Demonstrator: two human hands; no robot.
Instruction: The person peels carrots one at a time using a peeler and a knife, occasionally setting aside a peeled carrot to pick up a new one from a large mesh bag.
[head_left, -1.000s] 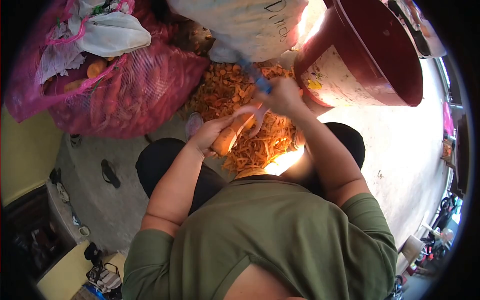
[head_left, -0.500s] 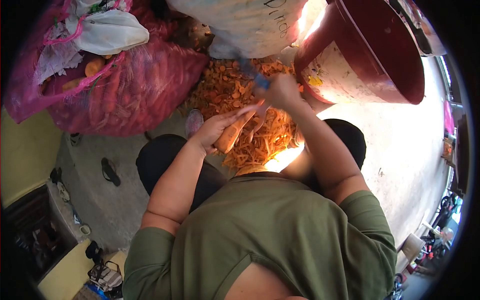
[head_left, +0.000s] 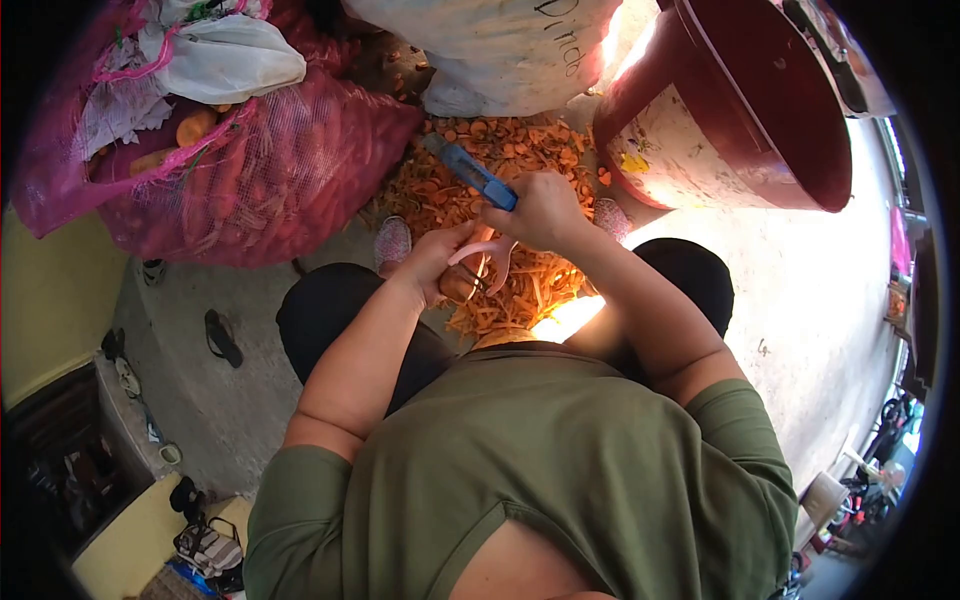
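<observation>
My left hand (head_left: pixel 434 262) is wrapped round a carrot (head_left: pixel 459 287), whose thick end points toward my body. A pink peeler (head_left: pixel 499 262) extends from my right hand (head_left: pixel 541 211), its head lying against or just over the carrot. In that same hand is a blue utility knife (head_left: pixel 478 178), sticking out to the upper left. Below both hands spreads a heap of orange carrot peelings (head_left: pixel 540 285), with round carrot slices farther off. My fingers partly cover the peeler's handle and the carrot.
To the left bulges a pink mesh sack (head_left: pixel 290 170) full of carrots. A white sack (head_left: pixel 500 60) with writing stands beyond the peelings, and a dark red bucket (head_left: pixel 720 110) is at the right. A slipper (head_left: pixel 222 338) lies on the concrete floor (head_left: pixel 180 300).
My right hand has drawn back toward my body, bringing the peeler to the carrot's near end. The carrot now points more toward me, and the blurred knife has become clear.
</observation>
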